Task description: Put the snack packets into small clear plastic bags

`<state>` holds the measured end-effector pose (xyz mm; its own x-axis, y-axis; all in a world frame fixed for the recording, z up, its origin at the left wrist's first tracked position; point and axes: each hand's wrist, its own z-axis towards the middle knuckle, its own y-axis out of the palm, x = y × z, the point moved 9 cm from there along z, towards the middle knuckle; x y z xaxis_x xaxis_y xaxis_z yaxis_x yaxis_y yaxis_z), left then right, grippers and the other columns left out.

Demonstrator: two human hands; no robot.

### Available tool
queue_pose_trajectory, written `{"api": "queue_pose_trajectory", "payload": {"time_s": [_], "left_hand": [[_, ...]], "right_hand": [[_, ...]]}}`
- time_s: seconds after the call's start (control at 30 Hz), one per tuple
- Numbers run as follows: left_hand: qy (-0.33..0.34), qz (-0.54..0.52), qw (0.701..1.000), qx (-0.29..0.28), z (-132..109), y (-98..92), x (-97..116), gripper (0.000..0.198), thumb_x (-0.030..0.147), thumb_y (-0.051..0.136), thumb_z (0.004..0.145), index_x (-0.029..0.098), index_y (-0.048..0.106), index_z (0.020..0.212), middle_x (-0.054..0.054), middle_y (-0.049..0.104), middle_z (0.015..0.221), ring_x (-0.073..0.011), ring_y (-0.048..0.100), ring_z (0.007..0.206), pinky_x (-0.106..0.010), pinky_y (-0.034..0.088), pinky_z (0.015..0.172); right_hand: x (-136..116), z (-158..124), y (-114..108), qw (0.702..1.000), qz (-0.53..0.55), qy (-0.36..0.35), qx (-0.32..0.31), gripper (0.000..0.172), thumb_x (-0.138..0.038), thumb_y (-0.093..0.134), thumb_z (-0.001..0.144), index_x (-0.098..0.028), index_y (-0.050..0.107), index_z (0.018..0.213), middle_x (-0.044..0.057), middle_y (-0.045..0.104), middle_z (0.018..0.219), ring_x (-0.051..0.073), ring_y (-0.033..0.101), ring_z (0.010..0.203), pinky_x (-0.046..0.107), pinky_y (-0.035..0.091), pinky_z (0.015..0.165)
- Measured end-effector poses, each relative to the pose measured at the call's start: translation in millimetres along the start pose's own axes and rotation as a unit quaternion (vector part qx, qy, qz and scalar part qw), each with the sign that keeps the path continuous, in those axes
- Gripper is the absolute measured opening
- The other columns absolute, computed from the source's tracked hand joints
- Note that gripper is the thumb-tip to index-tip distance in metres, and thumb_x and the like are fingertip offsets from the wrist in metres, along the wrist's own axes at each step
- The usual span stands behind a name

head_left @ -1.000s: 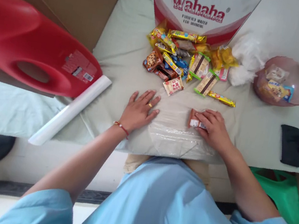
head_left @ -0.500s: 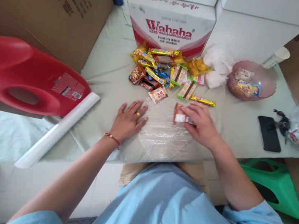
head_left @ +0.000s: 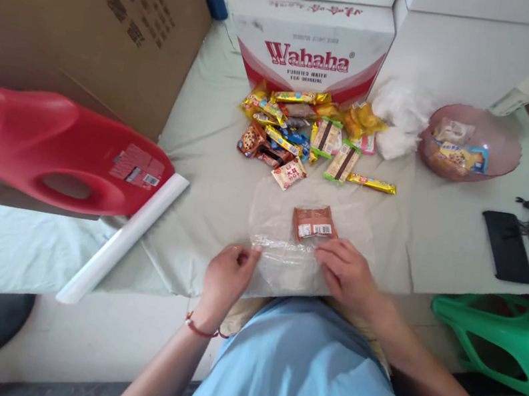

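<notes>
"Wondering how that clear plastic film [head_left: 284, 276] on the table [head_left: 198, 227] was gripped?"

"Pinched at a near crease by the left hand [head_left: 225, 279], apparently; whether the right hand [head_left: 350, 276] was closed couldn't be told. Judged light, floppy, slippery, so best held by both edges. Brown packet [head_left: 311, 221] was seemingly set on it, snacks [head_left: 326, 137] heaped beyond."

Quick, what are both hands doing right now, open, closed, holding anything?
Left hand: closed, pinching the plastic's edge.
Right hand: on the plastic by the brown packet; whether it grips cannot be told.
</notes>
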<state>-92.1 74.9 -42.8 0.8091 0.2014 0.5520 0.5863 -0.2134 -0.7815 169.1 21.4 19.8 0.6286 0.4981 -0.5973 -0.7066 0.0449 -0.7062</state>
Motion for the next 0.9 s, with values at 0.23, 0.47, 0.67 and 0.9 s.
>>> {"api": "queue_pose_trajectory", "payload": {"time_s": [0.23, 0.47, 0.67, 0.9], "left_hand": [[0.037, -0.250, 0.967, -0.013, -11, 20.3, 37, 0.024, 0.044, 0.070, 0.082, 0.023, 0.059, 0.078, -0.010, 0.066, 0.113, -0.0248, 0.069, 0.103, -0.039, 0.058, 0.086], [-0.119, -0.441, 0.885, -0.090, -10, 39.5, 23, 0.049, 0.040, 0.089, 0.059, 0.023, 0.054, 0.088, 0.003, 0.068, 0.080, -0.0107, 0.060, 0.061, -0.023, 0.046, 0.058], [-0.129, -0.374, 0.902, -0.175, -16, 46.0, 21, 0.048, 0.056, 0.091, 0.058, 0.016, 0.068, 0.074, 0.009, 0.047, 0.053, -0.0059, 0.037, 0.048, -0.023, 0.024, 0.049], [-0.183, -0.460, 0.856, -0.151, -22, 42.1, 16, 0.055, 0.056, 0.093, 0.057, 0.020, 0.057, 0.077, 0.002, 0.066, 0.076, -0.0182, 0.073, 0.077, -0.026, 0.054, 0.065]], "right_hand": [[-2, -23, 60, 0.992, -0.047, 0.013, -0.117, 0.036, -0.024, 0.060, 0.104, -0.024, 0.069, 0.139, 0.011, 0.061, 0.156, 0.030, 0.057, 0.143, 0.059, 0.049, 0.120], [3, -24, 59, 0.991, -0.035, 0.029, -0.122, 0.037, -0.026, 0.062, 0.103, -0.028, 0.070, 0.139, 0.008, 0.062, 0.155, 0.029, 0.057, 0.144, 0.058, 0.049, 0.120], [3, -24, 58, 0.992, -0.018, 0.028, -0.121, 0.038, -0.022, 0.058, 0.104, -0.027, 0.070, 0.139, 0.009, 0.063, 0.154, 0.029, 0.057, 0.143, 0.059, 0.048, 0.120], [4, -23, 59, 0.992, -0.011, 0.027, -0.123, 0.035, -0.025, 0.057, 0.105, -0.026, 0.070, 0.138, 0.010, 0.065, 0.152, 0.029, 0.058, 0.143, 0.059, 0.048, 0.120]]}}
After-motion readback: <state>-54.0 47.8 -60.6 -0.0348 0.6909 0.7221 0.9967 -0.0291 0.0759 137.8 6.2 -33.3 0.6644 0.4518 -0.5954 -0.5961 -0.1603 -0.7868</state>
